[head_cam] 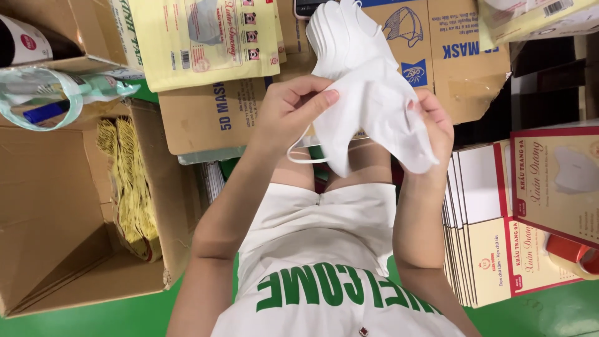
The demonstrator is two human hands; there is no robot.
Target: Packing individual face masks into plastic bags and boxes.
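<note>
White fabric face mask held up at centre, above the lap, between both hands. Spread partly open, lower corner drooping toward the right wrist. Thin white ear loop hanging in a curve below the left hand.

Left hand: closed in a pinch on the mask's left edge, thumb pressed against the curled fingers, fabric caught between them. Right hand: closed on the mask's right edge, fingers mostly hidden behind the fabric, thumb side showing.

Directly behind the held mask, further from the body: stack of white masks, folded and nested, resting on a flat brown cardboard box printed in blue. Second flat cardboard box alongside, to the left, partly covered by a pile of pale yellow printed packets.

Far left: large open cardboard carton on the green floor, with a bundle of yellow strips leaning against its inner wall. Above the carton: crumpled plastic wrapper, pale green and clear, with a blue item inside, kind not discernible.

Right side: upright stack of flat cream and red packaging sleeves, edges fanned toward the body. Roll of red tape lying near the stack's lower right. More pale yellow packets at the upper right corner.

Below the hands: bare knees, white shorts and a white shirt with green lettering.
</note>
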